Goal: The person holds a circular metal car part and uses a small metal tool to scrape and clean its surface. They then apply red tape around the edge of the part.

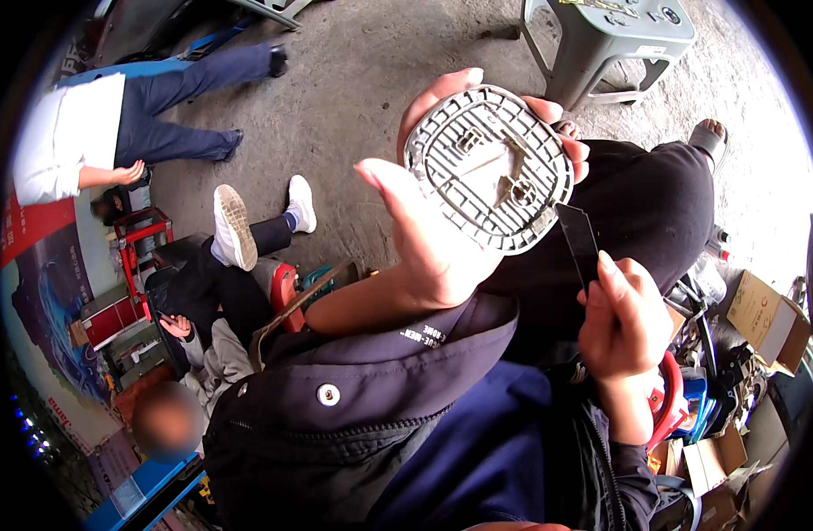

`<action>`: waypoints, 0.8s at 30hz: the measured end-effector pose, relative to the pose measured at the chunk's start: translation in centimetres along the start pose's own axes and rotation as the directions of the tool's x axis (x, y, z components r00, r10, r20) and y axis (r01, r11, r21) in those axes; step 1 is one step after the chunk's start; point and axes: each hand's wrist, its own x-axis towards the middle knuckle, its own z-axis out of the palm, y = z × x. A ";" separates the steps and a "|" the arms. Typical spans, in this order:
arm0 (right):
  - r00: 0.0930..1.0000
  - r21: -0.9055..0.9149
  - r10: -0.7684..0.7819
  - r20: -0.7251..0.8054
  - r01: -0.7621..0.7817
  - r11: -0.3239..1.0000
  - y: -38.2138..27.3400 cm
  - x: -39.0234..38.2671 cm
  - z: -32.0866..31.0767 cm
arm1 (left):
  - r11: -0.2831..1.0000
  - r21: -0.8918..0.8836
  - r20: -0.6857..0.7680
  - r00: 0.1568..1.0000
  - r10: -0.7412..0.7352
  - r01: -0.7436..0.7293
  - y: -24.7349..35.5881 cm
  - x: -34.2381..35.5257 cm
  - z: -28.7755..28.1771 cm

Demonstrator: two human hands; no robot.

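My left hand [419,234] grips an oval, grey, ribbed plate [484,164] with raised shapes in its middle, held up over my lap with its ribbed face toward me. Its fingertips show along the plate's top and right edges, and the thumb is at the left. My right hand [623,336], lower and to the right, pinches a thin, flat black strip [577,239] between thumb and fingers. The strip's upper end is at the plate's lower right rim; I cannot tell whether it touches. My black-trousered leg [654,203] lies behind both things.
A grey plastic stool [601,53] stands ahead. A person in a white shirt [70,133] is at upper left; another with white shoes [234,226] reclines at left beside a red metal frame [141,252]. Cardboard boxes [760,319] and piled items crowd the right side.
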 end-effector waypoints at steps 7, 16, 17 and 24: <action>0.939 -0.201 -0.344 -0.006 0.336 0.920 1.4 0.0 0.3 | 0.976 -0.155 -0.016 0.988 -0.155 0.150 -0.2 0.2 -0.4; 0.984 0.120 0.180 -0.016 -0.177 0.977 -0.4 -0.3 -1.4 | 0.995 -0.079 0.011 0.998 -0.058 0.059 -0.3 0.1 -0.1; 0.980 0.142 0.199 -0.007 -0.196 0.970 -0.5 -0.2 -1.4 | 0.997 -0.058 0.026 0.999 -0.042 0.043 -0.2 0.1 -0.1; 0.914 0.299 0.401 0.066 -0.402 0.866 -1.0 -0.8 -1.6 | 0.999 -0.001 0.111 0.993 0.047 -0.047 -0.1 0.0 -0.1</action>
